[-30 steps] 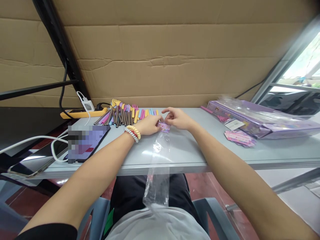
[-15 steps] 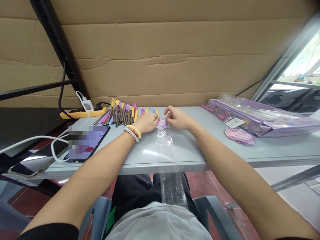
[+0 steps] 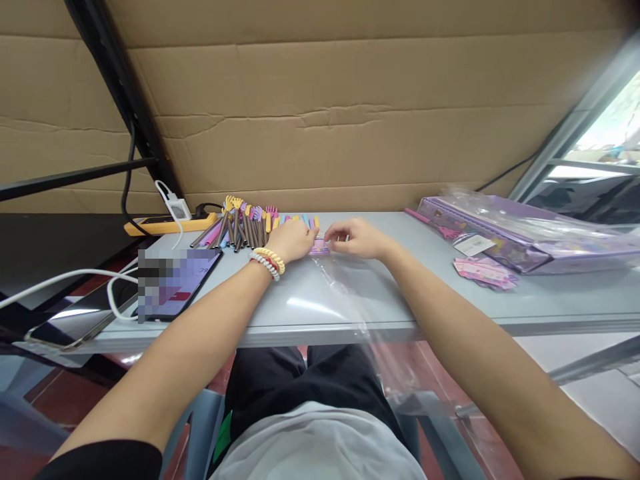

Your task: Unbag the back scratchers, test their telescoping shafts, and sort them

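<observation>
Between my hands, over the table, is a small pink and purple printed card (image 3: 320,246). My left hand (image 3: 294,241), with beaded bracelets at the wrist, is closed on the card's left edge. Curled at its right edge is my right hand (image 3: 357,239), thumb and fingertips on the card; the exact grip is partly hidden. From the card a long clear plastic sleeve (image 3: 345,293) trails toward me, over the table edge and down to the right. Just beyond my left hand lies a pile of hand-shaped sticks with brown, pink and yellow handles (image 3: 245,227).
To the right lie a stack of pink cards (image 3: 485,273) and a purple box in clear plastic (image 3: 540,233). On the left are a phone (image 3: 183,287), a second dark phone (image 3: 75,320), white cables and a yellow power strip (image 3: 170,225). A cardboard wall (image 3: 340,100) rises behind the table.
The clear sleeve's lower end has swung right, away from my lap. Both hands and the card have moved slightly left in view.
</observation>
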A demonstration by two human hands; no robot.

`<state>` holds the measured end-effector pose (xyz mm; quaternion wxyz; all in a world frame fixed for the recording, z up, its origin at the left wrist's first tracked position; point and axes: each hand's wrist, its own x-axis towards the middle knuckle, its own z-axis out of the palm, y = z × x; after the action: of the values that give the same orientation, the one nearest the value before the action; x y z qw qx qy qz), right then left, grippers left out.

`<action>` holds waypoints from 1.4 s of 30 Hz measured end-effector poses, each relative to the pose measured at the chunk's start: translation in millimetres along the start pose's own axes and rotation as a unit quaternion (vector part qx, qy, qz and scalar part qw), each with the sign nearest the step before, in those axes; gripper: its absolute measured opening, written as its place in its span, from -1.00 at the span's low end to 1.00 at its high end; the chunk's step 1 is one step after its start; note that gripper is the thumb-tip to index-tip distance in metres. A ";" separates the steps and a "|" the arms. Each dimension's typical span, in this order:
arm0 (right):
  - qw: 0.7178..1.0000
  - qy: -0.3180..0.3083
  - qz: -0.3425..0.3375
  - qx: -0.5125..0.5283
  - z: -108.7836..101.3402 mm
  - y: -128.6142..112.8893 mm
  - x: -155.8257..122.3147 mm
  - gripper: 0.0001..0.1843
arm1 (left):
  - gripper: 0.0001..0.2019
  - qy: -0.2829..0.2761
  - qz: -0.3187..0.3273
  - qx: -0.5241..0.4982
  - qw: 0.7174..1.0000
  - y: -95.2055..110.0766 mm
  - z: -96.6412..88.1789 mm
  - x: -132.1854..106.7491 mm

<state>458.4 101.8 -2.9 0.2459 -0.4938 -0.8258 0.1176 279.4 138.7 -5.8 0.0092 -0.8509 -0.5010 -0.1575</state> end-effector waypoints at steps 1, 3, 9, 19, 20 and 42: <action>1.000 -0.008 0.005 -0.006 0.2 0.2 0.1 -0.75 | -0.47 0.003 0.006 -0.006 1.000 -0.2 0.5 0.0; 1.000 -0.012 0.015 -0.016 0.6 1.0 0.3 -0.74 | -0.47 0.010 0.032 -0.022 0.999 -0.3 1.4 0.0; 1.000 0.022 -0.004 0.012 1.6 3.1 0.1 -0.67 | -0.44 0.039 0.088 -0.058 0.994 -0.9 1.5 0.3; 0.999 0.034 -0.002 0.015 1.3 4.0 0.7 -0.79 | -0.57 0.045 0.132 -0.105 0.985 1.1 2.7 -2.3; 0.999 0.033 -0.001 0.009 1.4 4.1 0.8 -0.82 | -0.60 0.043 0.136 -0.111 0.984 1.6 2.9 -2.7; 0.999 0.031 0.032 0.021 2.4 2.4 2.0 -0.81 | -0.71 -0.032 0.123 -0.067 0.990 -5.2 6.1 -1.6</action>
<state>458.2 104.8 -5.5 0.2777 -0.5185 -0.7987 0.1271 275.8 141.1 -12.8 -0.0449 -0.9093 -0.3810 -0.1611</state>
